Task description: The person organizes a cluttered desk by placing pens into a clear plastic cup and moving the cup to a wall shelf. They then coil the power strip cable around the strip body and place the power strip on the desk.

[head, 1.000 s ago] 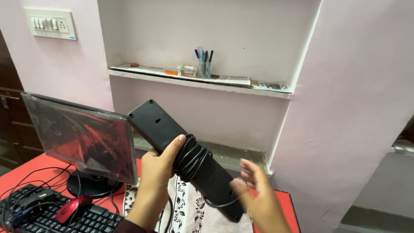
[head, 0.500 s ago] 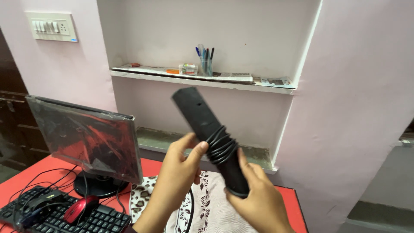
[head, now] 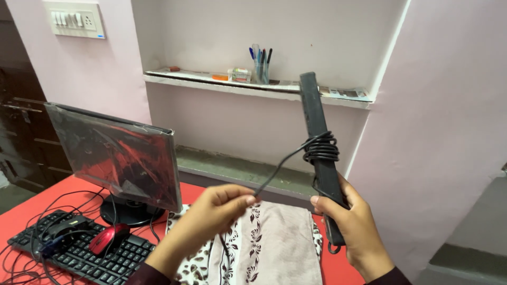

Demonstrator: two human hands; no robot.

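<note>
Change since earlier frames: power strip swung from a slant to near upright, now seen edge-on; right hand has taken its lower end, left hand has come off the body and drawn a length of cord out to the side.
Counter [head: 31,203]: red top; carries monitor, keyboard, mouse and cloth.
Monitor [head: 119,155]: black, screen under plastic film, at left.
Cloth [head: 274,237]: patterned, pale, lying below both hands.
Keyboard [head: 79,253]: black, crossed by loose cables, red mouse [head: 108,240] resting on it.
Power strip [head: 319,142]: black, long, held in the air above the cloth, several coils of cord round its middle.
Right hand [head: 354,224]: fingers clamped round the strip's lower end.
Left hand [head: 222,208]: fingers pinched together on the cord.
Cord [head: 280,166]: black, taut from the coils down to the left hand.
Step in hand (judgement): handling the cord at the coils; whether winding on or off cannot be told.
Next move calls for: steady right grip, cord kept taut while the left hand circles the strip.
</note>
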